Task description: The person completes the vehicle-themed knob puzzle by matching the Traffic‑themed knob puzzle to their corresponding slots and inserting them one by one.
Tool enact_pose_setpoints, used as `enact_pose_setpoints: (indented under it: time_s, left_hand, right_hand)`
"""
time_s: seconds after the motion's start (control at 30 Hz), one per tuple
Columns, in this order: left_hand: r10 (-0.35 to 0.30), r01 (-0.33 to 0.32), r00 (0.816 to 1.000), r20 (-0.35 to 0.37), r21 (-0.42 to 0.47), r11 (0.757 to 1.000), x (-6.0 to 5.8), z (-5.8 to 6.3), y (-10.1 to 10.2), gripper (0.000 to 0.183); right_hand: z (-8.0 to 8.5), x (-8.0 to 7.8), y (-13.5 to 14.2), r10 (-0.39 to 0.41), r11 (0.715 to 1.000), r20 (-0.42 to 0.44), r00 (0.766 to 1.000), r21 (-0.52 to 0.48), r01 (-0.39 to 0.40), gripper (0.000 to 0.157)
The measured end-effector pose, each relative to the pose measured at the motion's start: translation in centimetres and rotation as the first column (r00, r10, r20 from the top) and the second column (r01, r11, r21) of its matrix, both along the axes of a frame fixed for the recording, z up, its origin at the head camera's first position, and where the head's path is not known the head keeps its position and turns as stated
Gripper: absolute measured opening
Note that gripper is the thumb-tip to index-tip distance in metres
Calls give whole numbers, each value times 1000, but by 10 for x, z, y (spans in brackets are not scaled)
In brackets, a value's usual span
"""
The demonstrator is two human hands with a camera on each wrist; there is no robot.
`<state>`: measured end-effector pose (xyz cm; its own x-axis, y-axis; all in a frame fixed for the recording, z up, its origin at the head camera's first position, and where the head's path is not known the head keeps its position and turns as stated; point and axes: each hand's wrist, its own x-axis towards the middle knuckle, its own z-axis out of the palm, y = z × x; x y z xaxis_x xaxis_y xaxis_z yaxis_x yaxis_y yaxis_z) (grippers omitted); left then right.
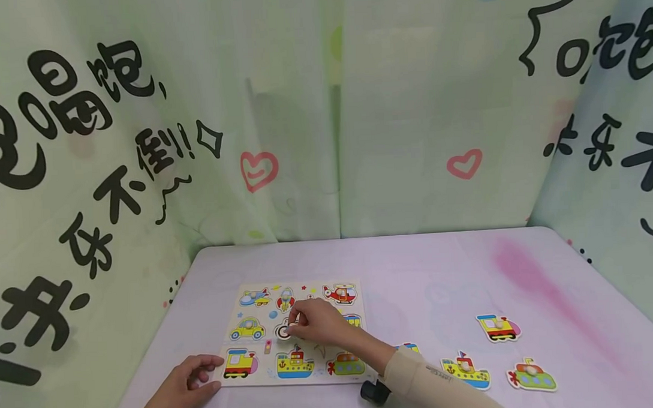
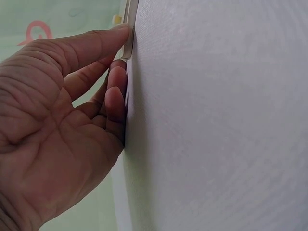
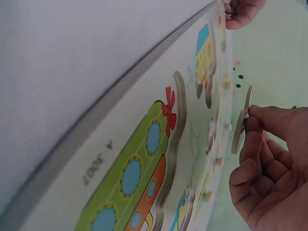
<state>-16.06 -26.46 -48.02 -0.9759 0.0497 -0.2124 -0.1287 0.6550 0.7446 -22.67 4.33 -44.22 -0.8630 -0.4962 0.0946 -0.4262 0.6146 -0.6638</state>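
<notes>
A white puzzle board with pictures of vehicles lies left of the table's middle. At its lower left edge, my left hand grips the board between thumb and fingers; the left wrist view shows the thumb against the board's edge. Above the middle of the board, my right hand pinches a puzzle piece with a dark-rimmed wheel. Seen edge-on in the right wrist view, this thin piece is raised off the board; its picture is mostly hidden. A submarine recess shows close up there.
Right of the board lie a train piece, a ship piece and a submarine piece. A blue-topped piece is partly hidden behind the right forearm. A black object sits by the right wrist. Printed curtains surround the table.
</notes>
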Motion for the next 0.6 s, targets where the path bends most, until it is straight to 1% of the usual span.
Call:
enact_pose_setpoints:
  time_s: [0.17, 0.37, 0.6]
  left_hand:
    - [8, -8, 1000, 1, -3, 1000, -2, -1, 0, 43]
    - [-3, 3, 1000, -3, -19, 1000, -3, -1, -1, 42]
    - [23, -23, 1000, 11, -21, 1000, -3, -2, 0, 44]
  right_hand:
    - [0, -4, -9, -9, 998, -9, 1000, 56, 10, 13]
    - [2, -9, -18, -18, 996, 34, 999, 91, 15, 14]
    - [1, -15, -23, -14, 988, 26, 1000, 154, 10, 16]
